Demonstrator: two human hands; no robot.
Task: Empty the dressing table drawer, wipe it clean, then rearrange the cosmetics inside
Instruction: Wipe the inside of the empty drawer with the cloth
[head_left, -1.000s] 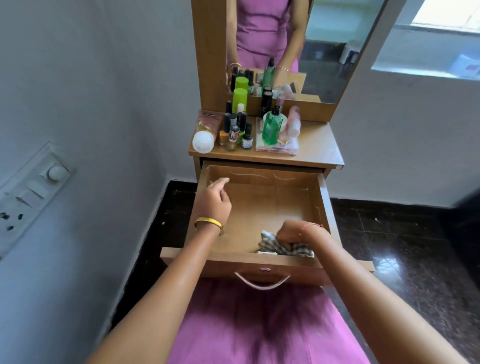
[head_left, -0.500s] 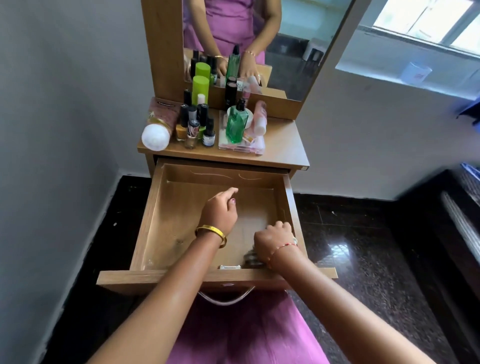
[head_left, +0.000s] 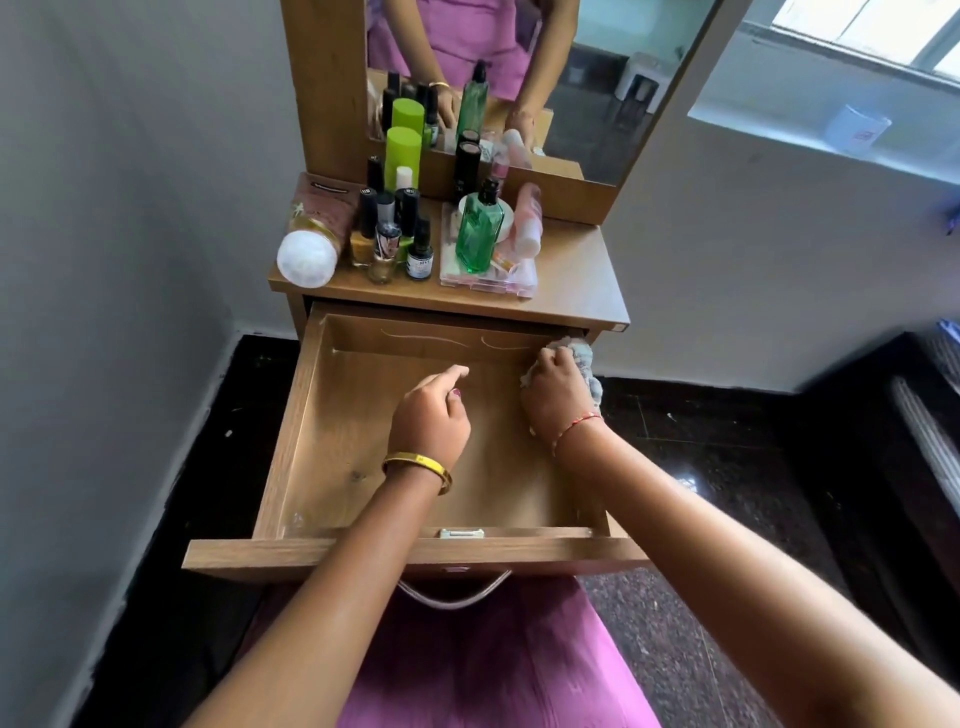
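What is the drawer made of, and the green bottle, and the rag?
The drawer looks like wood-grain board, matte brown. The green bottle looks like clear green glass or plastic, shiny. The cloth gripped by the right hand looks like soft crumpled fabric.

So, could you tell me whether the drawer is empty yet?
Empty: the drawer shows bare wood; only the right hand with its cloth is inside.

Plain pale grey walls (head_left: 130, 208) are meeting in the corner, with a white skirting strip (head_left: 171, 447) running along their foot. A glossy black speckled stone floor (head_left: 727, 467) is catching a patch of daylight. High on the right, a bright window with a deep white sill (head_left: 831, 140) is letting light in. A tall wood-framed mirror (head_left: 597, 78) is reflecting the dark floor.
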